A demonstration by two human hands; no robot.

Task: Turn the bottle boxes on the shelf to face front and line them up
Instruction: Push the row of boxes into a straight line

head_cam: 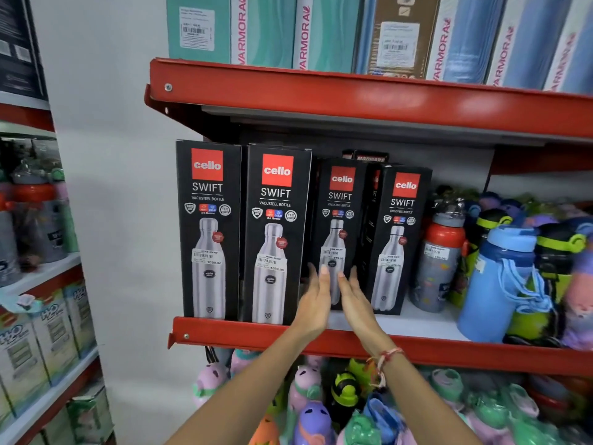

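Several black Cello Swift bottle boxes stand on the red shelf [244, 332]. The two taller boxes, the far-left box [208, 226] and the second box [277, 232], sit at the shelf's front edge and face front. A smaller third box [340, 220] stands further back, and the fourth box [399, 239] is turned slightly with its left side showing. My left hand [316, 303] and my right hand [356, 303] reach up with straight fingers in front of the third box's lower part. Both hold nothing; I cannot tell whether they touch the box.
Loose bottles fill the shelf to the right: a red-capped grey bottle [441, 261] and a blue bottle [500, 284]. Another black box [369, 157] stands behind the row. Varmora boxes [321, 30] sit on the shelf above, children's bottles [314, 409] below. A second rack [41, 316] stands at left.
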